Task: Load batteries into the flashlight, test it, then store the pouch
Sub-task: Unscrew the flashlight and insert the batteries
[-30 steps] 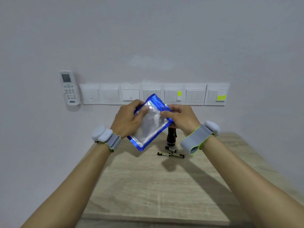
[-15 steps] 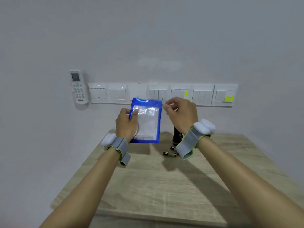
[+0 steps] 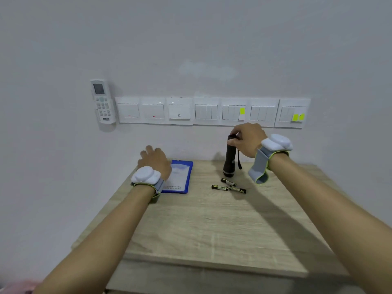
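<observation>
Three slim cylindrical batteries [image 3: 228,186], dark with gold ends, were seen lying loose on the pale wood-grain table [image 3: 212,230], two end to end and one just behind them, close in front of the flashlight [image 3: 229,159]. That flashlight, a matte black tube with a wider head, was stood head-down near the far edge of the table, a thin dark strap hanging at its side. Its upper end was pinched by the fingertips of the right hand [image 3: 248,141], so the cap was largely hidden. A flat rectangular pouch [image 3: 180,177], glossy blue at the border with a clear, faintly printed panel, was laid at the far left of the table; its left part was covered by the left hand [image 3: 154,162], which was held palm-down over it with fingers loosely spread, and whether the pouch was actually touched could not be told. Grey straps with white rounded pods were worn on both wrists. Bare tabletop was left open across the whole near half. On the white wall behind, a row of switches [image 3: 212,112] and a remote control [image 3: 102,101] were mounted
</observation>
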{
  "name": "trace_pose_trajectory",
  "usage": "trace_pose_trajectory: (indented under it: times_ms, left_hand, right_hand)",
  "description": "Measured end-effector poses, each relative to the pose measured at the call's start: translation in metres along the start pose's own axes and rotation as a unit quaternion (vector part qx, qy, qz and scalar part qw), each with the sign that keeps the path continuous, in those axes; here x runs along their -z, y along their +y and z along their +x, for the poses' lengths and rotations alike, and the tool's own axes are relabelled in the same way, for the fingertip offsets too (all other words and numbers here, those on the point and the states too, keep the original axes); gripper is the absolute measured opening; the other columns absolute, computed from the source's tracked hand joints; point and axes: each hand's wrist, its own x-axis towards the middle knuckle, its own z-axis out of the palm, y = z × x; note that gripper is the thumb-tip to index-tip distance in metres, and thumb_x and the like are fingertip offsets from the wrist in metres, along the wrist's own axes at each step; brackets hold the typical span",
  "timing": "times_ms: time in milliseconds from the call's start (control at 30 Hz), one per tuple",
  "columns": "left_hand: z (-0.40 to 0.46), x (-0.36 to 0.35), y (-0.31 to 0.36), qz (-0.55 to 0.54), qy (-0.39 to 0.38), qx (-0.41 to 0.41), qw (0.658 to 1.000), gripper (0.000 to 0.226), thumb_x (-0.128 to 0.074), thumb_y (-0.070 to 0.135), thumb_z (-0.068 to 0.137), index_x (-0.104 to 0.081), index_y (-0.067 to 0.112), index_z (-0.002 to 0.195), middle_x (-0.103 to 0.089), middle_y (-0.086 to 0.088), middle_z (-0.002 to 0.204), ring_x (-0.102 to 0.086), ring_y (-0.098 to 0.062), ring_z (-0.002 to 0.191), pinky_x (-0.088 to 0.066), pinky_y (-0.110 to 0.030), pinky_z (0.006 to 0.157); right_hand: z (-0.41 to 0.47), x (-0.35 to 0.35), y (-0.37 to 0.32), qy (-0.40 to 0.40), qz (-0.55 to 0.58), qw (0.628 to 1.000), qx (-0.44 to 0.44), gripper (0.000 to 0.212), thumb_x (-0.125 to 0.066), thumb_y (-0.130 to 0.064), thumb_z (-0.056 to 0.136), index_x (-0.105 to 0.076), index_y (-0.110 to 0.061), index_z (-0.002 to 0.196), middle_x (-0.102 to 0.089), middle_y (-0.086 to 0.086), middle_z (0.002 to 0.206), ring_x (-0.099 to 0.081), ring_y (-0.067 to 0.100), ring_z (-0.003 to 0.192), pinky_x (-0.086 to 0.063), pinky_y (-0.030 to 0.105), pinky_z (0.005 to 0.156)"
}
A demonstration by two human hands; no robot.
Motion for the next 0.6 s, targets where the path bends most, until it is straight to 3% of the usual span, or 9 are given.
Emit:
trace_pose_trajectory:
  times_ms: [133, 200, 333, 400, 467, 533, 600]
  left_hand:
    - [-0.009, -0.017, 0.016, 0.002, -0.104, -0.154, 0.983, 0.056, -0.030, 0.041, 0.101, -0.024, 0.014, 0.151, -0.013, -0.006, 0.161, -0.014, -0.028, 0.147, -0.017, -0.050, 0.115]
    - [-0.008, -0.030, 0.013, 0.026, -0.159, -0.168, 0.973, 0.058, -0.022, 0.043, 0.102, -0.014, 0.017, 0.153, -0.004, -0.001, 0.163, -0.005, -0.025, 0.149, -0.010, -0.051, 0.117]
    - [-0.001, -0.038, 0.005, 0.042, -0.177, -0.153, 0.971, 0.058, -0.015, 0.044, 0.102, -0.007, 0.020, 0.154, -0.001, 0.002, 0.164, -0.002, -0.022, 0.150, -0.004, -0.046, 0.119]
    - [0.000, -0.036, 0.007, 0.042, -0.185, -0.153, 0.970, 0.058, -0.015, 0.044, 0.102, -0.006, 0.020, 0.155, 0.000, 0.002, 0.164, -0.001, -0.022, 0.150, -0.003, -0.046, 0.119]
    - [-0.001, -0.031, 0.013, 0.026, -0.176, -0.156, 0.972, 0.059, -0.017, 0.044, 0.102, -0.006, 0.019, 0.155, 0.001, 0.001, 0.164, 0.000, -0.022, 0.150, -0.002, -0.050, 0.119]
    - [-0.002, -0.018, 0.016, 0.007, -0.117, -0.160, 0.980, 0.060, -0.020, 0.043, 0.102, -0.009, 0.017, 0.155, -0.004, -0.003, 0.164, -0.003, -0.023, 0.150, -0.001, -0.052, 0.118]
    - [-0.009, 0.004, 0.025, -0.088, -0.041, -0.160, 0.982, 0.058, -0.025, 0.043, 0.103, -0.021, 0.012, 0.152, -0.024, -0.007, 0.159, -0.019, -0.024, 0.146, -0.010, -0.047, 0.118]
  right_hand:
    - [0.005, 0.003, 0.000, 0.067, 0.031, 0.997, 0.003, 0.029, -0.058, -0.029, 0.091, -0.063, -0.013, 0.114, -0.069, 0.010, 0.108, -0.059, 0.031, 0.100, -0.046, 0.034, 0.083]
    - [0.007, 0.006, 0.000, 0.087, 0.059, 0.995, 0.002, 0.029, -0.056, -0.029, 0.092, -0.061, -0.012, 0.114, -0.069, 0.011, 0.108, -0.060, 0.032, 0.101, -0.045, 0.034, 0.084]
    - [0.004, 0.007, -0.003, 0.097, 0.117, 0.988, 0.015, 0.029, -0.059, -0.031, 0.091, -0.061, -0.011, 0.113, -0.068, 0.009, 0.105, -0.057, 0.024, 0.087, -0.045, 0.029, 0.079]
    - [0.002, 0.010, -0.004, 0.095, 0.127, 0.987, 0.033, 0.029, -0.060, -0.030, 0.091, -0.062, -0.009, 0.111, -0.068, 0.009, 0.105, -0.060, 0.025, 0.092, -0.044, 0.028, 0.079]
    - [-0.002, 0.015, -0.004, 0.093, 0.133, 0.985, 0.050, 0.028, -0.060, -0.029, 0.091, -0.062, -0.007, 0.110, -0.067, 0.009, 0.104, -0.063, 0.026, 0.087, -0.047, 0.029, 0.075]
    - [-0.005, 0.017, -0.008, 0.080, 0.158, 0.982, 0.058, 0.026, -0.060, -0.028, 0.091, -0.061, -0.008, 0.108, -0.066, 0.009, 0.103, -0.066, 0.027, 0.075, -0.053, 0.033, 0.068]
    - [-0.006, 0.017, -0.012, 0.065, 0.179, 0.980, 0.060, 0.024, -0.061, -0.029, 0.091, -0.061, -0.010, 0.106, -0.066, 0.007, 0.103, -0.068, 0.027, 0.073, -0.050, 0.026, 0.062]
